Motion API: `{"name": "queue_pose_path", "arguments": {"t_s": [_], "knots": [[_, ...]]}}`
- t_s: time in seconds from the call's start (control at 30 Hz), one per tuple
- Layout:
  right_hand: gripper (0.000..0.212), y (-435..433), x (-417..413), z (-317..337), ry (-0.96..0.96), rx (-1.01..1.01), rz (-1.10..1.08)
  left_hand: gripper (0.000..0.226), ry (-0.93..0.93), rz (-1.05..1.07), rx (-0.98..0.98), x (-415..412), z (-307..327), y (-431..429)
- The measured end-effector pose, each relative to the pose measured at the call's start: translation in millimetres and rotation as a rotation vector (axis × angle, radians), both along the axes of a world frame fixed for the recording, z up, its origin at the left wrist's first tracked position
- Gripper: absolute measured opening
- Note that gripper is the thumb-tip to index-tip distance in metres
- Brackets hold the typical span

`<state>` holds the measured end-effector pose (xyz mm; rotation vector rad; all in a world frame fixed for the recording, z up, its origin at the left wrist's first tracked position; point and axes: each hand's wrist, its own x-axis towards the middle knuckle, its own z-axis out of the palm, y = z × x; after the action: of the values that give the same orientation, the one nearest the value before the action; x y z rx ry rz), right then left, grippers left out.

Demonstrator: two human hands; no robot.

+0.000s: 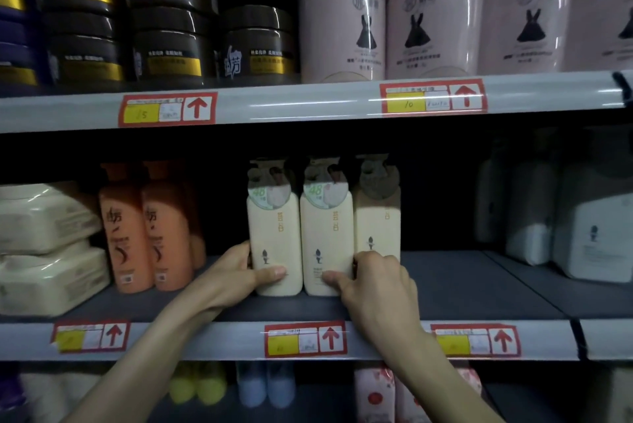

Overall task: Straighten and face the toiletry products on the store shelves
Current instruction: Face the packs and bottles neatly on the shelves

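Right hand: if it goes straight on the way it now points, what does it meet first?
The middle cream bottle, which the right hand grips at its side. Further in, it would probably meet the third cream bottle, which seems to stand further back, though depth is unclear.

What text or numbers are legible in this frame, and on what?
"48": round sticker on the left cream bottle; same on the next cream bottle.
"15": handwritten on the upper-left price tag.
"10": handwritten on the upper-right price tag.
Red up arrow: on every price tag.
Chinese print on black jars, orange bottles, pink canisters, cream bottles: too blurred to read.
Lower price tags: unreadable.
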<state>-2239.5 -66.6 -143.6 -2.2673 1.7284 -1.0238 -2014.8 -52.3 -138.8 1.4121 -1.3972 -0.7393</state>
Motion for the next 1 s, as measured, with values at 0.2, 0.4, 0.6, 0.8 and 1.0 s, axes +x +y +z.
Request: {"name": "queue_pose_path", "arguments": {"t_s": [0.2,0.4,0.6,0.8,1.0], "knots": [[0.050,-4,3,4,0.047,-0.025,0.010,0.045,0.017,0.005,0.006,-1,1,-2],[0.049,-12,-21,-7,-0.008,-0.056,-0.020,0.058,-0.038,0.047,-0.017,-3,-1,6],[0.048,-39,-67,-9,-0.095,-0.004,-0.138,0.043,-0.042,0.073,-0.013,-9,0,3],[0.049,-51,-56,0,-0.087,0.028,-0.077,0.034,-0.054,0.087,-0.040,-12,-7,-4],[0.063,-73,-57,-5,-0.197,0.105,-0.080,0.036,-0.052,0.072,-0.054,-7,-14,-7]]}}
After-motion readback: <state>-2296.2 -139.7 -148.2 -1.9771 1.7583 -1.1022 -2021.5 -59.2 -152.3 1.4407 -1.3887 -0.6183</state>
